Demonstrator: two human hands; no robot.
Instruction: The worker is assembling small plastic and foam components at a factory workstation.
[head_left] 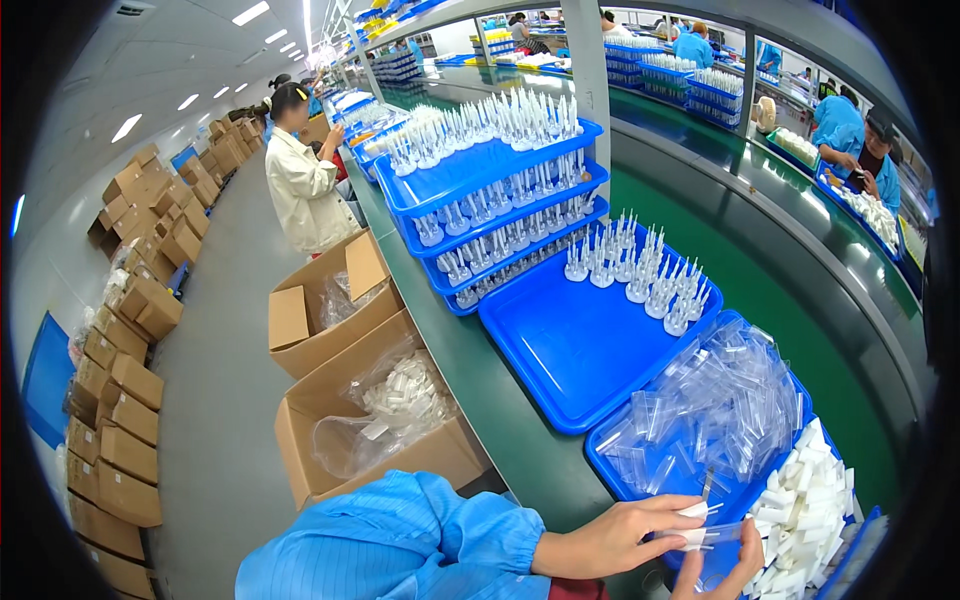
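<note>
My left hand (610, 537) reaches in from the lower edge in a blue sleeve. Its fingers are closed on small white plastic pieces (692, 538) with thin prongs sticking out to the right. Close by, my right hand (742, 568) pinches a clear plastic sleeve (722, 534), which meets the lower white piece; whether that piece sits inside it I cannot tell. Just beyond both hands, a blue tray (607, 470) is heaped with clear plastic sleeves (705, 410). Beside my right hand lies a pile of white plastic pieces (805, 510).
A blue tray (560, 350) holds upright white pronged assemblies (655, 275) on clear round bases. Stacked blue trays (455, 190) of them stand beyond. Open cardboard boxes (375, 425) flank the bench's left side. A person (300, 185) stands farther along; others work across the line.
</note>
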